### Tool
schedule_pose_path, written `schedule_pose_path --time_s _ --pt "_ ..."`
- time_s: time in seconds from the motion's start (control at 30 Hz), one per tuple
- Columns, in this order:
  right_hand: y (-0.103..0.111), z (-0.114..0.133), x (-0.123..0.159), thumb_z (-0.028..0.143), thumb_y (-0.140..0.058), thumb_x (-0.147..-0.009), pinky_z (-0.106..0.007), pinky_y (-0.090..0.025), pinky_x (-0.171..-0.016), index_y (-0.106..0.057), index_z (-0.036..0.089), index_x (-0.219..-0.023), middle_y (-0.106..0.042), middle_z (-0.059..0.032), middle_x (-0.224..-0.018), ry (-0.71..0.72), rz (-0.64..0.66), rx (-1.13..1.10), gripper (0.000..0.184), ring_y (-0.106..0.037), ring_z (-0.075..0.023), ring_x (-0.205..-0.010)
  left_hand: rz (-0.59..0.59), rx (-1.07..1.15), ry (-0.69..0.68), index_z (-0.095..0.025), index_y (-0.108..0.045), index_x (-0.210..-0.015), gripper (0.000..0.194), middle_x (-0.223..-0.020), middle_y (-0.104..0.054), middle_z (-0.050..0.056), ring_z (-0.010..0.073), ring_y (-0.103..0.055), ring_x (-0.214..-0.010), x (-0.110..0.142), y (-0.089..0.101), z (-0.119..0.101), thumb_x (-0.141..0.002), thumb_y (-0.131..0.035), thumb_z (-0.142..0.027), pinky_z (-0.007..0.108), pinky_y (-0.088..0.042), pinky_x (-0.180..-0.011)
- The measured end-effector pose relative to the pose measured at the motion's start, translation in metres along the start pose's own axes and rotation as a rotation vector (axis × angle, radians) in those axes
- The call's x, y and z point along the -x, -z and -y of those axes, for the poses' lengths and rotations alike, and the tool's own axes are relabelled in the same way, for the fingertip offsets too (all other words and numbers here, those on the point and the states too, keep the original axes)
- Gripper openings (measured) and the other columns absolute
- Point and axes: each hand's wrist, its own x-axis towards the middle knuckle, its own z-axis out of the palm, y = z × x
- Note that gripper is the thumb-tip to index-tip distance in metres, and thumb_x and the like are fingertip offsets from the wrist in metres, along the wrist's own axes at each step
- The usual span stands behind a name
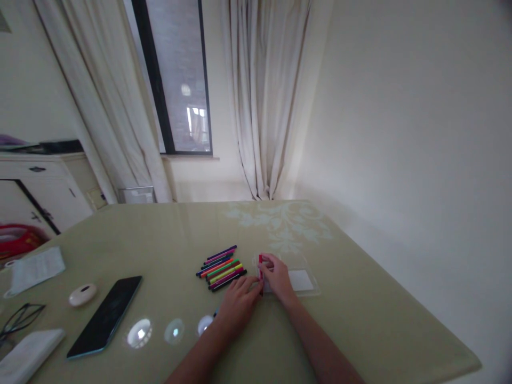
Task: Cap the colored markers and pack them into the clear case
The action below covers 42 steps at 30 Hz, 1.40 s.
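Observation:
A red felt-tip pen (260, 259) points away from me at the left side of an open clear plastic case (314, 277). My right hand (279, 277) pinches the pen near its far end, above the case. At its near end, the fingertips of my left hand (239, 303) are closed on it. Several coloured felt-tip pens (222, 268) lie side by side just left of the case. The dark tip of another pen (216, 312) pokes out by my left wrist, mostly hidden. A white insert (301, 280) shows in the case's right half.
On the left of the table (168, 240) lie a black phone (106, 314), a pale oval case (82, 294), glasses (22, 320), a white box (30, 352) and a face mask (37, 268). A wall (400, 160) runs along the right edge. Ceiling lights reflect in the tabletop.

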Motion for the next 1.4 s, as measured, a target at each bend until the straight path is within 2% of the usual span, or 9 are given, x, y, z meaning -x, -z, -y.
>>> schedule_pose_path --time_s 0.33,0.43,0.57,0.63,0.83,0.97,1.1,1.23,1.4 --pt "-0.002 0.021 0.011 0.017 -0.057 -0.092 -0.033 -0.051 -0.089 -0.079 0.022 -0.091 -0.074 -0.0103 -0.098 0.155 0.081 0.583 0.022 -0.068 -0.0249 -0.096 0.042 0.013 -0.003 -0.025 -0.067 -0.122 0.028 -0.132 -0.069 0.005 0.0268 -0.06 -0.116 -0.003 0.002 -0.004 -0.094 -0.069 -0.024 0.042 -0.049 -0.095" --pt "0.0 0.02 0.014 0.019 -0.054 -0.095 -0.034 -0.051 -0.09 -0.079 0.022 -0.096 -0.074 -0.01 -0.098 0.186 0.104 0.622 0.025 -0.067 -0.0252 -0.097 0.038 0.03 -0.007 -0.026 -0.067 -0.119 0.025 -0.129 -0.07 0.004 0.0262 -0.061 -0.115 -0.004 0.003 -0.004 -0.094 -0.067 -0.025 0.041 -0.048 -0.096" --pt "0.009 0.017 0.015 0.021 -0.053 -0.096 -0.034 -0.051 -0.092 -0.076 0.021 -0.108 -0.074 -0.0096 -0.104 0.242 0.076 0.45 0.027 -0.067 -0.0238 -0.1 -0.031 0.051 0.09 -0.026 -0.063 -0.128 0.03 -0.125 -0.071 0.006 0.0249 -0.062 -0.114 -0.001 0.016 0.01 -0.1 -0.054 -0.021 0.043 -0.046 -0.1" --pt "0.015 0.017 0.012 0.024 -0.053 -0.096 -0.034 -0.052 -0.089 -0.075 0.02 -0.112 -0.074 -0.0102 -0.106 0.25 0.033 0.356 0.027 -0.067 -0.0228 -0.096 -0.039 0.077 0.221 -0.024 -0.068 -0.115 0.022 -0.115 -0.072 0.007 0.0253 -0.062 -0.11 0.002 0.029 0.024 -0.101 -0.051 -0.026 0.042 -0.046 -0.098" --pt "0.026 0.02 0.007 0.028 -0.054 -0.095 -0.033 -0.054 -0.078 -0.075 0.018 -0.105 -0.074 -0.0094 -0.097 0.229 -0.06 0.194 0.026 -0.066 -0.0198 -0.077 0.243 0.214 0.321 -0.022 -0.067 -0.082 0.019 -0.092 -0.072 0.004 0.0245 -0.066 -0.09 0.014 0.052 0.051 -0.085 -0.071 -0.041 0.033 -0.048 -0.078" --pt "0.028 0.028 0.01 0.036 -0.056 -0.096 -0.033 -0.053 -0.078 -0.076 0.021 -0.101 -0.076 -0.0082 -0.095 0.176 -0.033 0.112 0.026 -0.066 -0.0201 -0.077 0.101 0.295 0.312 -0.022 -0.065 -0.083 0.018 -0.086 -0.072 0.002 0.0214 -0.068 -0.08 0.012 0.047 0.045 -0.093 -0.06 -0.037 0.03 -0.05 -0.07" --pt "0.025 0.034 0.014 0.05 -0.064 -0.092 -0.032 -0.055 -0.074 -0.075 0.021 -0.105 -0.076 -0.0057 -0.088 0.035 0.166 -0.147 0.034 -0.069 -0.0206 -0.079 -0.035 0.412 0.376 -0.023 -0.062 -0.092 0.023 -0.076 -0.071 -0.003 0.0157 -0.066 -0.065 0.005 0.043 0.028 -0.1 -0.052 -0.042 0.025 -0.049 -0.06" --pt "0.02 0.033 0.016 0.049 -0.083 -0.076 -0.032 -0.058 -0.074 -0.074 0.02 -0.107 -0.077 -0.0059 -0.09 -0.102 0.325 -0.433 0.044 -0.073 -0.0207 -0.081 -0.149 0.383 0.343 -0.024 -0.064 -0.098 0.021 -0.092 -0.073 0.0 0.0168 -0.069 -0.081 0.004 0.039 0.012 -0.097 -0.061 -0.045 0.028 -0.055 -0.076" --pt "0.025 0.035 0.01 0.044 -0.087 -0.072 -0.032 -0.058 -0.07 -0.074 0.019 -0.107 -0.079 -0.007 -0.091 -0.167 0.205 -0.582 0.045 -0.073 -0.0199 -0.077 -0.209 0.385 0.195 -0.025 -0.063 -0.122 0.023 -0.113 -0.072 0.005 0.0184 -0.069 -0.105 0.006 0.033 0.005 -0.101 -0.056 -0.034 0.03 -0.056 -0.092"
